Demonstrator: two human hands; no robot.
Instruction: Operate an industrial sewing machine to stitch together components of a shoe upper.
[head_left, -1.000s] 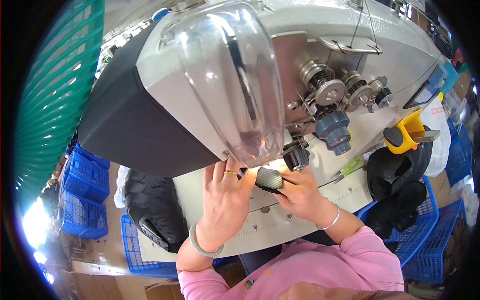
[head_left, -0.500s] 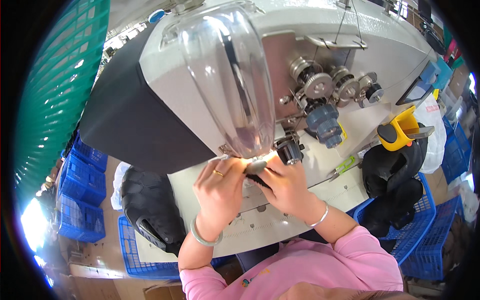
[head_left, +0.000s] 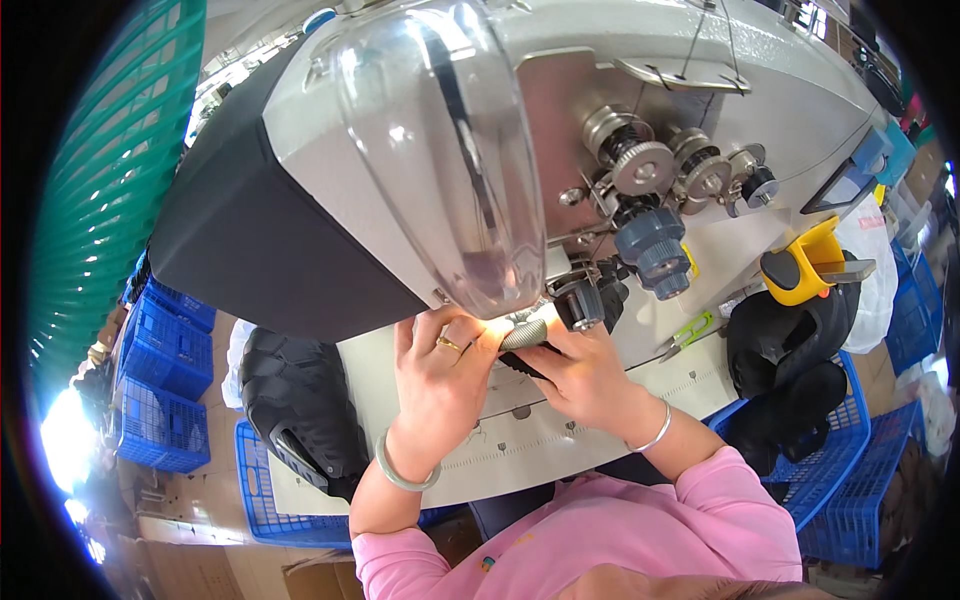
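Under the sewing machine's clear guard (head_left: 440, 150), both hands grip a small grey ribbed piece with black material (head_left: 524, 335) beneath it. My left hand (head_left: 436, 375), with a ring on a finger, pinches the piece's left side close to the lit needle area. On its right side, the fingers of my right hand (head_left: 588, 380) are closed on the same piece. The needle itself is hidden by the guard and my fingers. Dark material (head_left: 612, 292) shows behind the thread dial, beyond my right hand.
Black shoes (head_left: 300, 410) lie at the table's left end, with more black shoes (head_left: 785, 340) at the right. Green-handled snips (head_left: 690, 332) and a yellow holder (head_left: 803, 262) sit right of the machine. Blue crates (head_left: 165, 425) stand on the floor; a green basket (head_left: 120, 190) rises far left.
The grey ribbed piece has turned slightly and shows more of its surface. Dark material has come into sight behind the dial. Both hands keep their hold.
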